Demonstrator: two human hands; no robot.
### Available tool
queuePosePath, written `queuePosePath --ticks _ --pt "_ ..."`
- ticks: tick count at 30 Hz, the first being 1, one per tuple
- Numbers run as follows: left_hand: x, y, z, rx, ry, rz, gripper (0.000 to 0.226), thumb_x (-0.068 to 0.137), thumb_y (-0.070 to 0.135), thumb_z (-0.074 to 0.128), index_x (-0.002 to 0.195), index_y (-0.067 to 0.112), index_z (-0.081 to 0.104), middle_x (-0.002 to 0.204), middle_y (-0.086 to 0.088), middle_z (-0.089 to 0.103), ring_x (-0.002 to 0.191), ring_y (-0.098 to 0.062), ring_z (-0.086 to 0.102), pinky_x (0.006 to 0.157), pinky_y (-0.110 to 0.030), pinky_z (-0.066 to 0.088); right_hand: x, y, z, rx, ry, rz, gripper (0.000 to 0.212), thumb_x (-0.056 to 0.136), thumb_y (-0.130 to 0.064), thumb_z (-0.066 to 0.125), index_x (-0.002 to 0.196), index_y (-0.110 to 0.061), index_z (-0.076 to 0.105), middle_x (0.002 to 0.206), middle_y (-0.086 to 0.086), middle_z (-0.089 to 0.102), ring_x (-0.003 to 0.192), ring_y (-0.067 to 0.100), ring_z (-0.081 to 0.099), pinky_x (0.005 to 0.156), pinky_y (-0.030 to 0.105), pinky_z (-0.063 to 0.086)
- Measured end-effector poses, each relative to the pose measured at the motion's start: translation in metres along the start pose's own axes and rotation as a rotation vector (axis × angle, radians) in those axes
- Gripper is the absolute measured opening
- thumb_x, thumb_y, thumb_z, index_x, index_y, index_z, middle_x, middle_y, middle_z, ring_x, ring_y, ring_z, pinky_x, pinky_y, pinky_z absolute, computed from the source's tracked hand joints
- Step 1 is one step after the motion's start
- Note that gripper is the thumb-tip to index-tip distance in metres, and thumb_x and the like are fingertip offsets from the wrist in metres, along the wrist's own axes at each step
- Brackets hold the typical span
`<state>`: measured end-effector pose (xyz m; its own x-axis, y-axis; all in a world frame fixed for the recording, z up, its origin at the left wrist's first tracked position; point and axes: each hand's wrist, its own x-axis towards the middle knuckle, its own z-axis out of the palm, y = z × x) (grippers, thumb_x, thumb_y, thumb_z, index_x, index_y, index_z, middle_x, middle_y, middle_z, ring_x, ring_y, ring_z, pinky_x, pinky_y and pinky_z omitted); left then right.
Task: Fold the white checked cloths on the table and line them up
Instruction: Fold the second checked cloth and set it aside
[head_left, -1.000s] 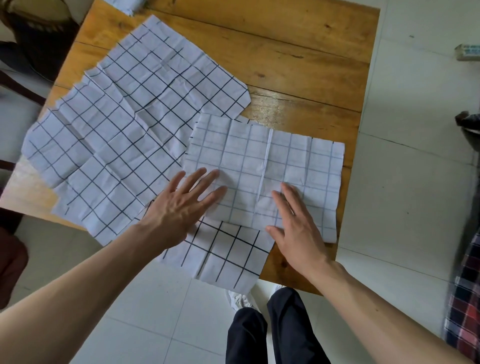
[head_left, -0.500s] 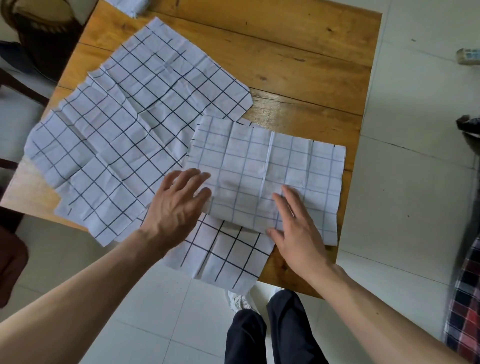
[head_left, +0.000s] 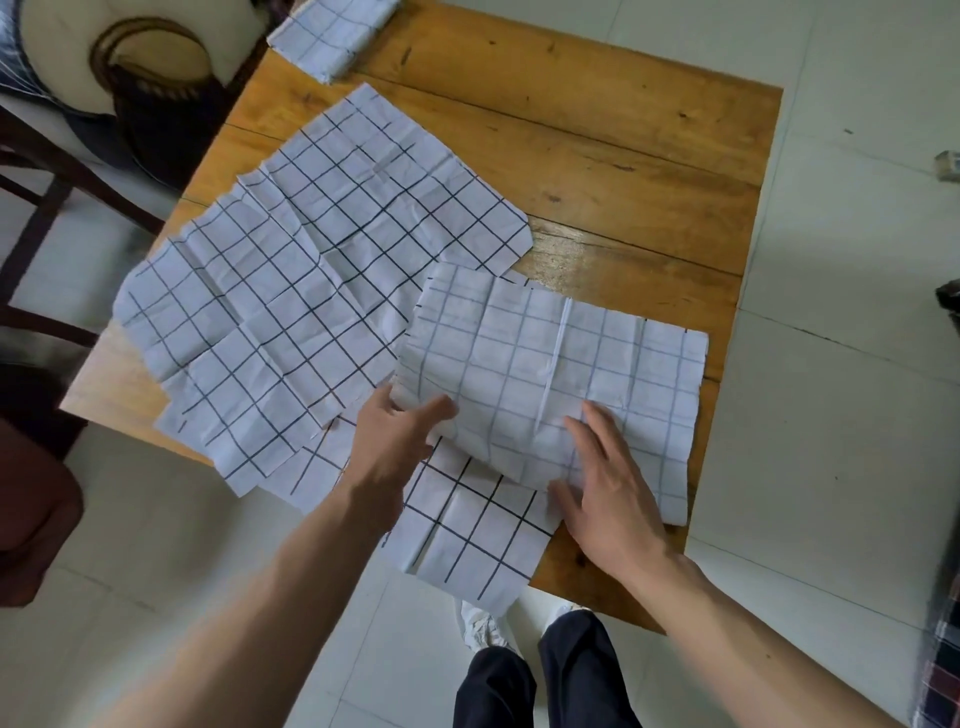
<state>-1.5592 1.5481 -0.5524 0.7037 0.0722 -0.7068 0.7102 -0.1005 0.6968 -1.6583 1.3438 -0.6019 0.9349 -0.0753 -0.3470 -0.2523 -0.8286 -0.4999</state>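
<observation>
The left hand (head_left: 396, 435) has slid from the top of the folded checked cloth (head_left: 561, 374) to its left edge, thumb over and fingers curled beneath, gripping it. The right hand (head_left: 605, 486) lies flat and open on the cloth's near edge. Unfolded checked cloths (head_left: 311, 296) spread left of both hands on the table (head_left: 623, 156).

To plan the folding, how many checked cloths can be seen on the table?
4: folded cloth at the far left corner; two spread cloths overlapping on the left; cloth under hands. Others may be hidden.
</observation>
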Motion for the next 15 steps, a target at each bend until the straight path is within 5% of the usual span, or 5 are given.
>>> queuePosePath --ticks 3,6,15 --pt "-0.001 -0.001 0.013 0.013 0.220 0.065 0.032 0.078 0.021 0.085 0.102 0.013 0.066 0.087 -0.003 0.070 0.070 -0.013 0.065 0.058 -0.022 0.049 0.002 -0.001 0.000 -0.001 0.002 -0.016 0.065 0.096 -0.024 0.063 0.151 -0.017 0.031 0.166 0.000 0.009 0.153 0.015 0.002 0.116 0.024 0.015" --pt "0.003 0.002 0.020 0.153 0.347 0.178 0.011 0.084 0.017 0.074 0.084 0.009 0.067 0.073 -0.007 0.068 0.061 -0.013 0.057 0.056 -0.029 0.048 0.002 -0.005 -0.003 0.030 -0.007 -0.011 0.062 0.098 -0.028 0.058 0.152 -0.017 0.029 0.166 0.001 0.009 0.153 0.016 0.002 0.117 0.025 0.015" --pt "-0.038 0.075 0.011 0.366 -0.060 0.583 0.005 0.083 0.023 0.064 0.087 0.024 0.066 0.091 0.009 0.070 0.087 -0.016 0.069 0.079 -0.033 0.057 0.021 -0.061 -0.089 0.256 0.178 -0.189 0.060 0.098 -0.022 0.058 0.152 -0.022 0.031 0.163 -0.004 0.019 0.150 0.011 0.016 0.114 0.027 0.029"
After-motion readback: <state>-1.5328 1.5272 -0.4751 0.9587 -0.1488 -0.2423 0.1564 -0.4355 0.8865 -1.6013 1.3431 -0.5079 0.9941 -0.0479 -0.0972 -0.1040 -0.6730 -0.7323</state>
